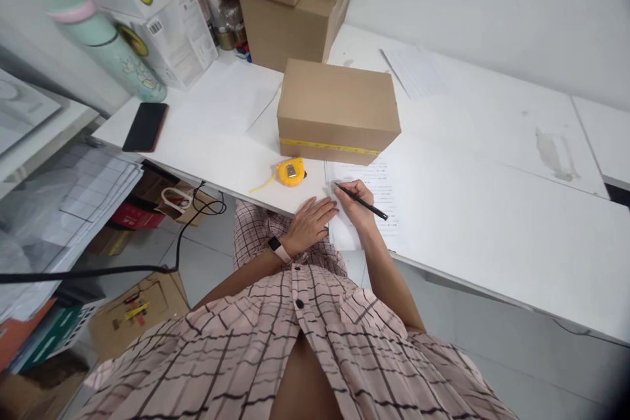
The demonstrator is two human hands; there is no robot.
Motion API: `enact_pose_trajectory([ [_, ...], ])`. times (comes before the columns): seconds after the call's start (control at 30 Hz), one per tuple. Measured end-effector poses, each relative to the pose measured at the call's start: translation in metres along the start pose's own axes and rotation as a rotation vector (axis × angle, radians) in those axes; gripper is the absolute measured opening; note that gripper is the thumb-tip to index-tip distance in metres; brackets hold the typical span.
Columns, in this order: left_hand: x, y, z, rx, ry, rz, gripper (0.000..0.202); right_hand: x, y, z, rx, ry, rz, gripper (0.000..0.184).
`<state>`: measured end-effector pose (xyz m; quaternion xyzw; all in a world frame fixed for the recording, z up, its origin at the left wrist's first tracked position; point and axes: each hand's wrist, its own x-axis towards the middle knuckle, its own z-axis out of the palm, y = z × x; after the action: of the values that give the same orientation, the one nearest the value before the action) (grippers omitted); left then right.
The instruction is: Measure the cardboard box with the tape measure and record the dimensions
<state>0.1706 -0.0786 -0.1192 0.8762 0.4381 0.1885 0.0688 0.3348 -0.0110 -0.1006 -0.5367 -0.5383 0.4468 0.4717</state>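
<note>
In the head view my right hand (358,205) grips a black pen (367,202), its tip at the left part of a printed sheet of paper (388,200) on the white table. My left hand (310,223) lies flat with fingers stretched out, fingertips at the sheet's left edge. A smartwatch (279,249) is on my left wrist. Just beyond the hands stands a closed brown cardboard box (339,102) with a yellow measuring strip along its near side. A yellow tape measure (291,172) rests left of the sheet, a short end of tape sticking out.
Stacked cardboard boxes (288,26) stand at the back. A mint-green bottle (111,46), white avocado-print boxes (174,39) and a dark phone (146,127) are at the left. Another paper (413,72) lies behind the box. A black cable (180,243) hangs past the table's front edge.
</note>
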Motion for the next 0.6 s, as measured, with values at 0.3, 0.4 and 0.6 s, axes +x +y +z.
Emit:
enact_pose_trajectory([
  [0.3,-0.0010,-0.0012,0.0022,0.008,0.008,0.008,0.053,-0.0026,0.0030,0.0009,-0.070,0.007,-0.090,0.025],
  [0.4,-0.0010,-0.0013,0.0019,0.004,-0.006,0.002,0.053,-0.0021,0.0046,0.0024,-0.068,0.040,-0.085,0.030],
  [0.6,-0.0012,-0.0017,0.0030,-0.001,-0.020,0.001,0.056,-0.0018,0.0070,0.0016,-0.133,0.017,-0.131,0.035],
])
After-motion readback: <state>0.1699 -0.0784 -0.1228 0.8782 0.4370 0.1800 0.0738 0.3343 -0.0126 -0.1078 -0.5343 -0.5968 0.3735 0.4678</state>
